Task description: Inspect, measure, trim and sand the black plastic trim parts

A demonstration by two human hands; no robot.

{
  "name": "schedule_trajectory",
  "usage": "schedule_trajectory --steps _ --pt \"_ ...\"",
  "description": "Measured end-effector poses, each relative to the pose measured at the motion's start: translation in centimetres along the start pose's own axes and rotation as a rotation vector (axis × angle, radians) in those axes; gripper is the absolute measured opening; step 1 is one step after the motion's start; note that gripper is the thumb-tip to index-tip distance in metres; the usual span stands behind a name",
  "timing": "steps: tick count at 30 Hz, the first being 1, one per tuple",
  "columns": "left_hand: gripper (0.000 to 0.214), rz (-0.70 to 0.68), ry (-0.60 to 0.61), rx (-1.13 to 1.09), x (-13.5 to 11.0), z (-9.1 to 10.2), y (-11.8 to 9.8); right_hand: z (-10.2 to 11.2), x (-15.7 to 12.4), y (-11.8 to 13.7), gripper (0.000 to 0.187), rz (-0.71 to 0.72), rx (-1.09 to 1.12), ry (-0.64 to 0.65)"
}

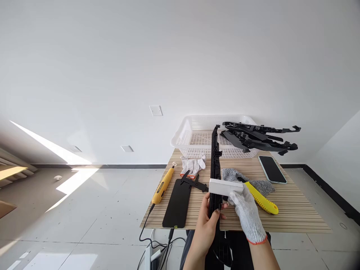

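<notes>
My bare left hand (pixel 206 225) is wrapped round the lower part of a long black plastic strip (pixel 215 161), which stands almost lengthwise in front of me with clips along its side. In my right hand (pixel 248 214), covered by a white knit glove with an orange cuff, is a white rectangular block (pixel 223 186). The block lies across the strip, just above my left hand; whether it presses on the strip I cannot tell. Close to the right hand lie a yellow-handled tool (pixel 263 198) and a grey cloth (pixel 261 185).
A white plastic basket (pixel 182 138) stands at the table's back, with several black plastic parts (pixel 253 137) jutting over its right side. Left lie a black caliper (pixel 194 183), a white glove (pixel 192 165), a dark flat slab (pixel 177 204) and a corded yellow rotary tool (pixel 163 186). A phone (pixel 272 169) lies right.
</notes>
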State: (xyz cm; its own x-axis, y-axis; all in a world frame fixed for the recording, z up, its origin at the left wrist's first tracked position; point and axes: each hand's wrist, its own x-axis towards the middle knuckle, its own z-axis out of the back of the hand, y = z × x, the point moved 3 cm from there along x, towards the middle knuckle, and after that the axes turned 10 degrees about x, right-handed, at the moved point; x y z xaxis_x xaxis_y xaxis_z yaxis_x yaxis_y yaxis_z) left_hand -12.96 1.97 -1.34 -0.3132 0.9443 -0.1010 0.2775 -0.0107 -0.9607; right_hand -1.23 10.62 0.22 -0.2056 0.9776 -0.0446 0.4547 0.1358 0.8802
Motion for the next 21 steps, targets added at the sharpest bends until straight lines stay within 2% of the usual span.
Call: schedule_trajectory --steps 5,8,13,18,21 --pt "0.05 0.032 -0.014 -0.009 -0.07 0.12 -0.24 -0.07 -0.21 -0.05 0.043 0.004 0.059 0.036" --pt "0.051 0.038 -0.033 -0.023 -0.09 0.3 -0.29 -0.07 -0.72 0.28 0.041 -0.005 0.069 0.014" --pt "0.055 0.067 -0.097 -0.026 -0.14 0.67 0.2 -0.71 -0.84 0.43 0.059 -0.097 -0.082 0.077" --pt "0.061 0.056 -0.009 -0.081 -0.14 0.72 0.29 -0.08 -0.37 0.56 0.065 -0.025 -0.18 -0.079" --pt "0.059 0.063 0.005 -0.054 -0.25 0.83 0.09 0.08 -0.36 0.47 0.065 -0.079 -0.141 -0.031"
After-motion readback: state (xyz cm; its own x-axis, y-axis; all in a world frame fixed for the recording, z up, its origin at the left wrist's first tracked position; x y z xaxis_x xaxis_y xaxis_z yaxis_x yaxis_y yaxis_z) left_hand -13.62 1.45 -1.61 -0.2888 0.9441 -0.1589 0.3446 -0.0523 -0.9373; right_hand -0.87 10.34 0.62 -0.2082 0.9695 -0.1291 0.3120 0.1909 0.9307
